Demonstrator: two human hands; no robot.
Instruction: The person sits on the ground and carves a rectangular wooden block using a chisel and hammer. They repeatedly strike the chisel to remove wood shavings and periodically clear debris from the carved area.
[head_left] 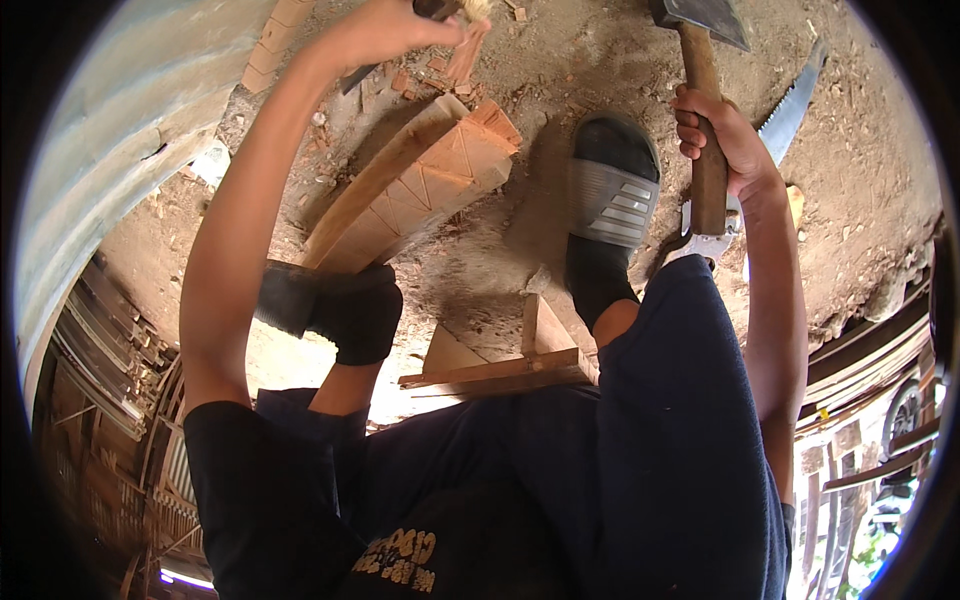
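My left hand (pixel 385 32) is closed around a chisel with a dark blade (pixel 358 78) and a pale, frayed handle end (pixel 474 9); a reddish wood sliver (pixel 466 52) shows beside the thumb. In my right hand (pixel 735 140) is a hammer, gripped by its wooden handle (pixel 710 175), its dark metal head (pixel 706 18) pointing away from me. Between my feet, nearer the left one, lies a thick wooden post (pixel 425 185) with zigzag lines cut or marked on its face. Both hands are apart from the post.
A handsaw (pixel 792 110) lies on the dirt floor behind my right hand. Wood chips (pixel 410 82) are scattered beyond the post. A wooden frame (pixel 500 375) sits below me. Metal sheeting (pixel 120 160) stands on the left; my sandalled right foot (pixel 612 185) is at centre.
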